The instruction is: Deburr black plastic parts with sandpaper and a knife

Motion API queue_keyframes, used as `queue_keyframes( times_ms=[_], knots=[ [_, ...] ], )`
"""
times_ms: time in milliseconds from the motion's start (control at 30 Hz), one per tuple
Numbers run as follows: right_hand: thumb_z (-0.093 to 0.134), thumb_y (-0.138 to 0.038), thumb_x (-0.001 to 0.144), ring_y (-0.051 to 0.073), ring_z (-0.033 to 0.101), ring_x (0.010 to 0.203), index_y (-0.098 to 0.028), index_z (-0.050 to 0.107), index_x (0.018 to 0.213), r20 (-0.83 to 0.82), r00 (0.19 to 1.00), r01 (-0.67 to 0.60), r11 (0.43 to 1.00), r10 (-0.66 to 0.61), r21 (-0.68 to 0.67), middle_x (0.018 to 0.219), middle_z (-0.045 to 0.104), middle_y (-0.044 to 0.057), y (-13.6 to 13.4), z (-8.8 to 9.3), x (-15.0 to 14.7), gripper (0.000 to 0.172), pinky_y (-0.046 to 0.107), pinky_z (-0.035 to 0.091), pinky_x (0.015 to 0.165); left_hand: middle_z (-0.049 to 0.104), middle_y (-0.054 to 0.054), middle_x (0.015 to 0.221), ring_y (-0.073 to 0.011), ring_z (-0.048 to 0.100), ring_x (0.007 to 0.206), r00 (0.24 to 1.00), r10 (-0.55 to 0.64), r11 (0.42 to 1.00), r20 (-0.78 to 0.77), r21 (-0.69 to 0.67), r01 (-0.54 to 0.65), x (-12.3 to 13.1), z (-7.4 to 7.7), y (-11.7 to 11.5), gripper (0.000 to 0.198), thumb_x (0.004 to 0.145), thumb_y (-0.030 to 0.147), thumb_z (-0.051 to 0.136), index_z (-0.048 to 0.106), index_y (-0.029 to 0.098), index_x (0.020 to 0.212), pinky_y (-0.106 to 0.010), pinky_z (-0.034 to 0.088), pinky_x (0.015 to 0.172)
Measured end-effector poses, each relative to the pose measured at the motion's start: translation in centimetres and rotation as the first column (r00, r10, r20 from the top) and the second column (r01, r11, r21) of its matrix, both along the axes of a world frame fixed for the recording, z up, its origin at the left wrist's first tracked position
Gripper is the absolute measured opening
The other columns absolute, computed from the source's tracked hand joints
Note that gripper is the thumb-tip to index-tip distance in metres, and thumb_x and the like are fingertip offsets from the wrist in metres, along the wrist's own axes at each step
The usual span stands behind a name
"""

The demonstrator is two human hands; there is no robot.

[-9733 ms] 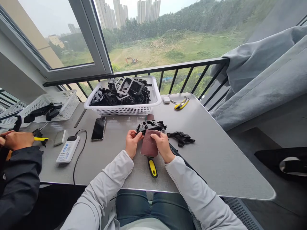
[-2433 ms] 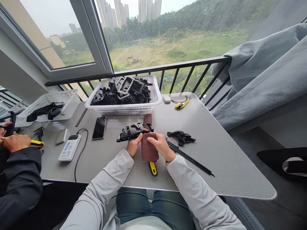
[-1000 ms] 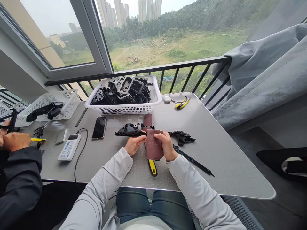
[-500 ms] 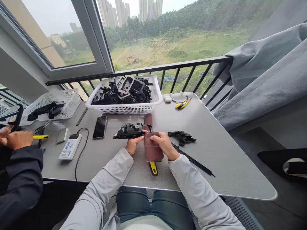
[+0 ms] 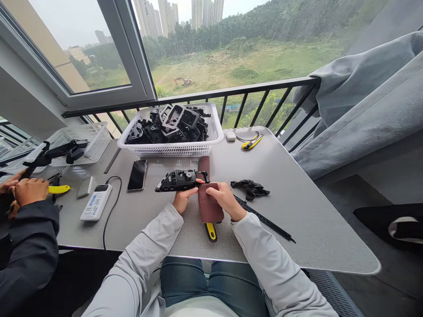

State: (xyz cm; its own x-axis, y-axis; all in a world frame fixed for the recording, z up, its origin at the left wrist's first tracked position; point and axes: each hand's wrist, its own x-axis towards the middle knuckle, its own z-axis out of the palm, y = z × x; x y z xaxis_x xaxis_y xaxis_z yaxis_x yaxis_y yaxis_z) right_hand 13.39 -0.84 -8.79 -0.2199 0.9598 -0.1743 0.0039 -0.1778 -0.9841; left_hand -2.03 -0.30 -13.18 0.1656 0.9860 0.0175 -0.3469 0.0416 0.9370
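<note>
My left hand (image 5: 184, 200) is closed on a black plastic part (image 5: 176, 181), a long tapered piece with clips and a small frame at its right end. In my right hand (image 5: 225, 200) is a folded sheet of brown sandpaper (image 5: 210, 208), thumb on top, its upper edge against the right end of the part. Beneath them lies another brown strip (image 5: 204, 164), partly covered. A yellow and black handle (image 5: 210, 232) sticks out below the sandpaper; the rest of that tool is hidden.
Behind stands a white basket (image 5: 172, 151) full of black parts. A phone (image 5: 137, 175), power bank (image 5: 96, 202) and cable lie left; a black glove (image 5: 250, 189), long black strip (image 5: 264, 219) and yellow cutter (image 5: 252, 144) right. A co-worker's hands (image 5: 31, 191) work at far left.
My hands and the sandpaper have hardly shifted; the sandpaper sits very slightly further left. At far left, the co-worker's black piece has tilted and the yellow tool has turned.
</note>
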Motion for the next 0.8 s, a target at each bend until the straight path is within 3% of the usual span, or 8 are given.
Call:
queue_keyframes(
  times_ms=[267, 467, 633, 800],
  knots=[
    [0.05, -0.033, 0.056, 0.009, 0.032, 0.05, -0.019, 0.045, 0.051, -0.067, 0.998, 0.016, 1.0, -0.015, 0.009, 0.051, 0.043, -0.004, -0.2, 0.39, -0.1, 0.016, 0.025, 0.024, 0.048, 0.073, -0.006, 0.094, -0.0272, 0.065, 0.102, 0.998, 0.015, 0.999, 0.056, -0.048, -0.012, 0.29, 0.32, -0.03, 0.023, 0.067, 0.026, 0.069, 0.073, 0.017, 0.089, -0.04, 0.049, 0.09],
    [0.053, -0.031, 0.055, 0.01, 0.035, 0.049, -0.019, 0.047, 0.049, -0.095, 0.995, -0.001, 0.997, -0.006, -0.075, 0.048, 0.044, -0.005, -0.23, 0.61, 0.03, 0.014, 0.025, 0.024, 0.048, 0.073, -0.005, 0.092, -0.0258, 0.066, 0.096, 0.995, 0.016, 0.996, 0.1, -0.086, -0.008, 0.55, 0.7, -0.04, 0.023, 0.066, 0.026, 0.069, 0.073, 0.017, 0.087, -0.039, 0.052, 0.085],
    [0.06, -0.032, 0.052, 0.011, 0.042, 0.05, -0.018, 0.055, 0.056, -0.282, 0.944, 0.13, 0.978, -0.173, -0.163, 0.052, 0.052, -0.003, 0.25, 0.52, 0.4, 0.015, 0.024, 0.031, 0.05, 0.073, -0.003, 0.085, -0.0218, 0.066, 0.083, 0.988, 0.082, 0.982, 0.13, -0.179, -0.058, 0.45, 0.69, 0.28, 0.024, 0.06, 0.024, 0.072, 0.071, 0.016, 0.082, -0.035, 0.053, 0.077],
    [0.065, -0.031, 0.047, 0.01, 0.04, 0.047, -0.02, 0.051, 0.054, -0.357, 0.888, 0.201, 0.944, -0.288, -0.263, 0.049, 0.049, -0.005, 0.53, 0.11, 0.37, 0.019, 0.025, 0.033, 0.047, 0.071, -0.002, 0.079, -0.014, 0.063, 0.069, 0.992, 0.016, 0.983, 0.128, -0.185, 0.008, 0.31, 0.87, 0.31, 0.021, 0.06, 0.024, 0.075, 0.07, 0.015, 0.079, -0.026, 0.051, 0.064]
  ],
)
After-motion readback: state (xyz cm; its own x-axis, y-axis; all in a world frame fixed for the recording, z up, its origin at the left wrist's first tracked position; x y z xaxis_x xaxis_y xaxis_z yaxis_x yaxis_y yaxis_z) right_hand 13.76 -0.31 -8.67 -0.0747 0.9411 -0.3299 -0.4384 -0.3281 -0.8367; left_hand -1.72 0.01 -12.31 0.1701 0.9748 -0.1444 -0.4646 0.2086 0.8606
